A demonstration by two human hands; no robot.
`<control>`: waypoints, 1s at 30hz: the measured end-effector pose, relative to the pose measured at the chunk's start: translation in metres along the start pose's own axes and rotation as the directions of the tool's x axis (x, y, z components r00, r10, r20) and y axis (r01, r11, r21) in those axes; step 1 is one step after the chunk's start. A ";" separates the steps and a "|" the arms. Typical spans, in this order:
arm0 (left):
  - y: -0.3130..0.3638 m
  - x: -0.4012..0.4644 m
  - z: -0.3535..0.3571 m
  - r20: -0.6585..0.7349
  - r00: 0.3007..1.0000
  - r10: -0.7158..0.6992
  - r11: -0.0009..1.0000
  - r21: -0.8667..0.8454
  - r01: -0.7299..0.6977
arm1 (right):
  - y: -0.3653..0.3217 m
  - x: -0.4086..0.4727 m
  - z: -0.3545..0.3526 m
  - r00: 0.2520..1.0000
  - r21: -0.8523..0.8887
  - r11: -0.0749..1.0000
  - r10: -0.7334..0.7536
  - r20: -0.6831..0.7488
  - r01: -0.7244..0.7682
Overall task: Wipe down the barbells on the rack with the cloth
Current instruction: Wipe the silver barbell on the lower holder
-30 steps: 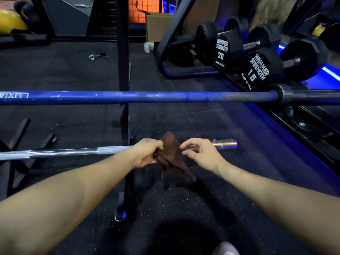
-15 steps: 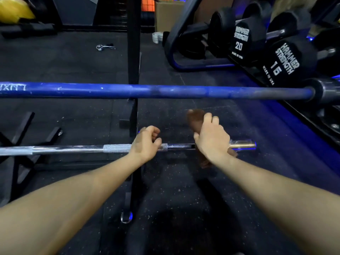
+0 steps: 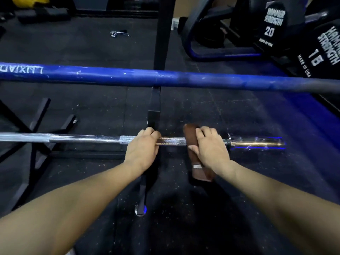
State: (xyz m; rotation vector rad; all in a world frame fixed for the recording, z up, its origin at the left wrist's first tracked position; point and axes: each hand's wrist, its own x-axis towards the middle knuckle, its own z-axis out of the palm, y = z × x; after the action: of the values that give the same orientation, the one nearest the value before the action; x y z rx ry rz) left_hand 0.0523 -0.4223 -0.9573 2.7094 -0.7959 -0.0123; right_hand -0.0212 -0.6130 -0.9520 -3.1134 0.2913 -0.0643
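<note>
A silver barbell (image 3: 82, 139) lies level across the lower rack, its sleeve end pointing right. A thicker blue barbell (image 3: 128, 75) runs above it. A brown cloth (image 3: 189, 132) is draped over the silver bar, its tail hanging down toward me. My right hand (image 3: 211, 148) grips the cloth round the bar, just left of the collar. My left hand (image 3: 143, 146) curls round the bare bar beside the black rack upright (image 3: 162, 34).
Black hex dumbbells (image 3: 274, 23) marked 20 and 15 sit on a rack at the upper right. A metal collar clip (image 3: 117, 33) lies on the dark rubber floor behind. Black rack legs (image 3: 36, 122) spread at the left.
Both hands held the cloth up between them; now the left has let it go and taken the bar, and the right has laid the cloth over the bar and closed round it.
</note>
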 end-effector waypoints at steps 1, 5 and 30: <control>-0.002 -0.001 0.002 -0.016 1.000 0.003 1.000 -0.008 -0.003 | -0.007 0.004 0.003 1.000 -0.001 1.000 0.000 -0.015 0.000; -0.003 -0.006 0.010 -0.083 0.997 -0.012 0.993 -0.119 0.002 | -0.024 0.009 0.013 0.998 -0.001 1.000 -0.005 -0.065 0.005; 0.004 -0.006 0.013 -0.142 0.989 -0.049 0.990 -0.135 0.030 | -0.033 0.025 0.020 0.984 0.168 0.970 -0.175 -0.008 0.174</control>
State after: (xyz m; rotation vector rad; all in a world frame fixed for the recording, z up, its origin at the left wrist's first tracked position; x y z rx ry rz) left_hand 0.0443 -0.4264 -0.9691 2.5659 -0.6737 0.1180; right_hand 0.0105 -0.5851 -0.9707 -2.9616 0.0091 -0.0764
